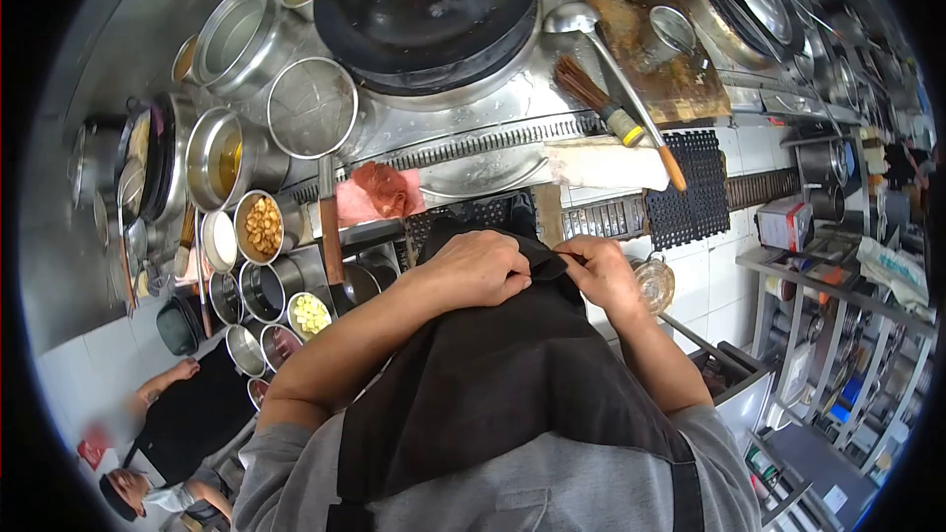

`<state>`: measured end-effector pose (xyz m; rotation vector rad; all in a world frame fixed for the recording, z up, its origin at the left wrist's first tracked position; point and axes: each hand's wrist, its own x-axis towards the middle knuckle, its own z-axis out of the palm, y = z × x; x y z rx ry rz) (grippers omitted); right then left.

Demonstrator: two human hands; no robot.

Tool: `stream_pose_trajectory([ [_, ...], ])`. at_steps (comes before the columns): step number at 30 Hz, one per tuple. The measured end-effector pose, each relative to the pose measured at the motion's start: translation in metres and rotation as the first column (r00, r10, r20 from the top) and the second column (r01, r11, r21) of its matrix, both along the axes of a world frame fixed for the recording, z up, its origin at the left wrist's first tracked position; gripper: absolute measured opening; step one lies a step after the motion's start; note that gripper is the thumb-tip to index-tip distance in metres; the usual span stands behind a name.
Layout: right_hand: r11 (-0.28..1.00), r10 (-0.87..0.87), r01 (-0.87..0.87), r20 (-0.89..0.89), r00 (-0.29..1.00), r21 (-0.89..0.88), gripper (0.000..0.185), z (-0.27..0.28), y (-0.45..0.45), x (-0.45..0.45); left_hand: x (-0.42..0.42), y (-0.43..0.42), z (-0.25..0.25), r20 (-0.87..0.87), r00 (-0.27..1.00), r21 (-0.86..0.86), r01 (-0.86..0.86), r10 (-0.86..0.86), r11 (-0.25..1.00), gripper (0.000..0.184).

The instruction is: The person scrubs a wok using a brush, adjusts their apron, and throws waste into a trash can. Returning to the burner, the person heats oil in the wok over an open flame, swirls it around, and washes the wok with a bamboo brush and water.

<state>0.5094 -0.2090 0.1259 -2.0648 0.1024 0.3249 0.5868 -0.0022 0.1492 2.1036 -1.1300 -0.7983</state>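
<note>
Both hands are at the front of a black apron [512,374] worn over a grey shirt. My left hand [476,271] has its fingers curled round a fold of the dark cloth. To its right, my right hand [601,274] pinches the cloth's edge between thumb and fingers. The gathered fabric stretches between the two hands. Just beyond them lie a black perforated mat [434,220] and a red cloth [379,189] on the counter's edge.
A large black wok [424,5] sits ahead. A strainer [312,108], ladle [641,99] and brush [601,103] lie around it. Pots and food bowls [261,227] stand left; shelves [847,286] stand right. A co-worker [148,493] is at lower left.
</note>
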Motion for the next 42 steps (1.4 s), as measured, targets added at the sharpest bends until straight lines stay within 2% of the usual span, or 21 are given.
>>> stream_pose_trajectory([
  [3, 0.998, -0.051, 0.049, -0.065, 0.997, -0.033, 0.015, 0.009, -0.001, -0.002, 0.01, -0.015, -0.002, -0.043, 0.992, 0.073, 0.123, -0.12, 0.99, 0.018],
  [7, 0.995, -0.035, 0.058, 0.253, 0.967, -0.085, 0.009, -0.005, 0.004, -0.01, -0.006, -0.038, -0.015, 0.391, 0.903, 0.264, 0.074, -0.177, 0.962, 0.025],
  [9, 0.986, 0.053, -0.009, 0.262, 0.964, -0.164, 0.013, -0.008, 0.014, -0.008, 0.002, -0.041, -0.012, 0.483, 0.836, 0.316, 0.112, -0.261, 0.942, 0.019],
  [12, 0.977, 0.1, -0.055, 0.219, 0.971, -0.205, 0.015, 0.003, 0.018, -0.008, 0.009, -0.04, -0.011, 0.495, 0.813, 0.378, 0.116, -0.306, 0.919, 0.019],
  [14, 0.981, 0.108, -0.075, 0.187, 0.976, -0.177, 0.019, 0.013, 0.01, -0.011, 0.02, -0.035, -0.006, 0.222, 0.884, 0.435, 0.288, -0.411, 0.853, 0.025],
  [15, 0.98, 0.121, -0.085, 0.203, 0.972, -0.178, 0.019, 0.013, 0.007, -0.014, 0.025, -0.028, -0.009, 0.236, 0.886, 0.439, 0.27, -0.4, 0.857, 0.025],
  [17, 0.995, 0.035, -0.014, 0.222, 0.974, -0.094, 0.024, 0.01, 0.002, -0.018, 0.04, -0.015, -0.015, -0.016, 0.958, 0.099, 0.285, -0.285, 0.953, 0.031],
  [21, 0.996, 0.036, -0.016, 0.222, 0.974, -0.092, 0.026, 0.006, 0.003, -0.021, 0.041, 0.001, -0.029, -0.086, 0.978, -0.219, 0.169, -0.192, 0.961, 0.028],
  [23, 0.996, 0.063, -0.045, 0.222, 0.973, -0.082, 0.025, 0.005, 0.002, -0.018, 0.031, -0.003, -0.029, -0.245, 0.947, 0.031, 0.223, -0.208, 0.974, 0.03],
  [25, 0.994, 0.105, -0.097, 0.214, 0.971, -0.046, 0.021, -0.006, -0.004, -0.012, 0.022, -0.008, -0.031, 0.056, 0.976, 0.034, 0.211, -0.212, 0.977, 0.031],
  [27, 0.992, 0.102, -0.08, 0.257, 0.961, -0.093, 0.024, -0.02, -0.018, -0.009, 0.038, -0.012, -0.013, -0.176, 0.975, -0.113, 0.12, -0.139, 0.986, 0.033],
  [29, 0.977, -0.21, 0.21, 0.022, 0.978, -0.026, 0.031, -0.031, -0.042, -0.005, 0.073, -0.009, -0.028, -0.251, 0.964, -0.312, 0.007, -0.089, 0.95, 0.036],
  [30, 0.953, -0.304, 0.304, 0.014, 0.953, -0.013, 0.03, -0.041, -0.054, -0.004, 0.096, -0.01, -0.031, -0.182, 0.983, -0.407, -0.068, -0.008, 0.911, 0.042],
  [31, 0.917, -0.398, 0.398, 0.009, 0.917, 0.001, 0.029, -0.055, -0.067, -0.004, 0.116, -0.01, -0.037, 0.022, 0.96, -0.35, -0.255, 0.28, 0.902, 0.047],
  [32, 0.897, -0.433, 0.425, -0.045, 0.9, -0.123, 0.032, -0.067, -0.078, -0.005, 0.138, -0.013, -0.042, 0.267, 0.826, -0.416, -0.367, 0.497, 0.832, 0.046],
  [33, 0.861, -0.477, 0.445, -0.09, 0.874, -0.246, 0.034, -0.084, -0.091, -0.012, 0.156, -0.009, -0.045, 0.518, 0.626, -0.335, -0.479, 0.583, 0.812, 0.04],
  [35, 0.642, -0.236, 0.122, -0.044, 0.971, -0.757, 0.038, -0.18, -0.134, -0.057, 0.182, 0.004, -0.075, 0.595, 0.617, -0.085, -0.589, 0.515, 0.804, 0.035],
  [36, 0.597, -0.243, -0.001, -0.182, 0.953, -0.802, 0.038, -0.191, -0.14, -0.084, 0.188, 0.007, -0.089, 0.618, 0.63, -0.032, -0.578, 0.471, 0.816, 0.034],
  [37, 0.556, -0.264, -0.13, -0.323, 0.909, -0.821, 0.038, -0.198, -0.143, -0.11, 0.187, 0.008, -0.097, 0.614, 0.636, -0.043, -0.563, 0.466, 0.825, 0.034],
  [40, 0.662, -0.4, -0.02, -0.376, 0.836, -0.749, 0.036, -0.206, -0.118, -0.146, 0.197, 0.013, -0.103, 0.576, 0.663, -0.011, -0.579, 0.478, 0.815, 0.035],
  [42, 0.842, -0.442, 0.182, -0.453, 0.774, -0.508, 0.03, -0.207, -0.095, -0.167, 0.195, 0.016, -0.108, 0.623, 0.634, -0.03, -0.566, 0.458, 0.824, 0.033],
])
